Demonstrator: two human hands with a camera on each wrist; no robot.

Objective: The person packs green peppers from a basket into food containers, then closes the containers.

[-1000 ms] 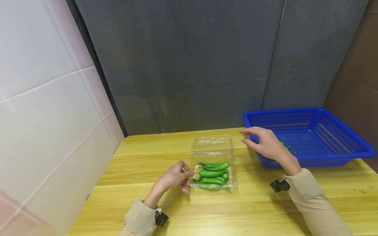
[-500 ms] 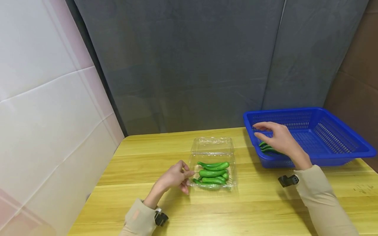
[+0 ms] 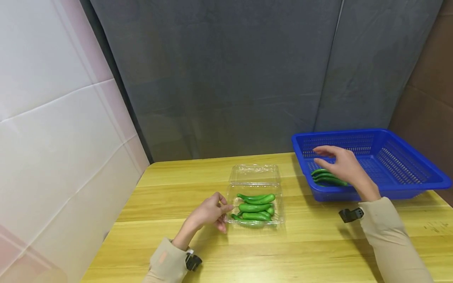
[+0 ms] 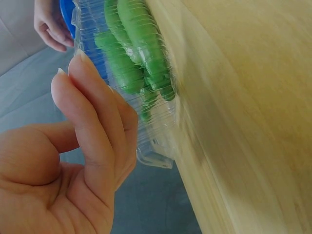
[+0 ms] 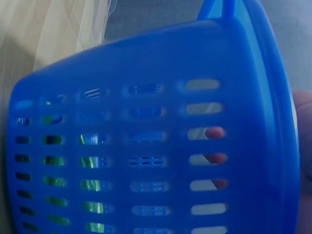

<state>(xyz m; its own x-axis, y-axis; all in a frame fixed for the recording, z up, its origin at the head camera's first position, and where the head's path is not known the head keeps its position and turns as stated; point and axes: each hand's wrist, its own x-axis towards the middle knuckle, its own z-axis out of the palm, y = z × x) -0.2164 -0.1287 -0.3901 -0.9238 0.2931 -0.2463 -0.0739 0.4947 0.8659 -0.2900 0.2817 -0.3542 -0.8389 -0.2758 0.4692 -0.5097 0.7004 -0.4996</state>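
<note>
In the head view, my left hand [image 3: 210,211] is at the near left corner of a clear plastic clamshell container [image 3: 255,176], thumb and fingers pinching its edge. Several green chili peppers [image 3: 254,208] lie inside, and its lid stands open at the far side. The left wrist view shows my left fingers [image 4: 100,114] bent beside the container's ribbed wall [image 4: 158,129]. My right hand [image 3: 341,163] hovers over the left part of a blue plastic basket [image 3: 400,188], thumb and fingers parted and holding nothing. More green chili peppers [image 3: 327,179] lie in the basket below it.
The wooden table [image 3: 170,188] carries both containers. A dark grey curtain [image 3: 226,86] rises behind it, with a white panel [image 3: 60,137] at left and a brown one [image 3: 426,102] at right. In the right wrist view, the basket's slotted wall [image 5: 170,58] fills most of the picture.
My right hand has moved right, from the basket's left rim to above its inside, and the peppers in the basket show more. The left hand and the clamshell container have stayed put.
</note>
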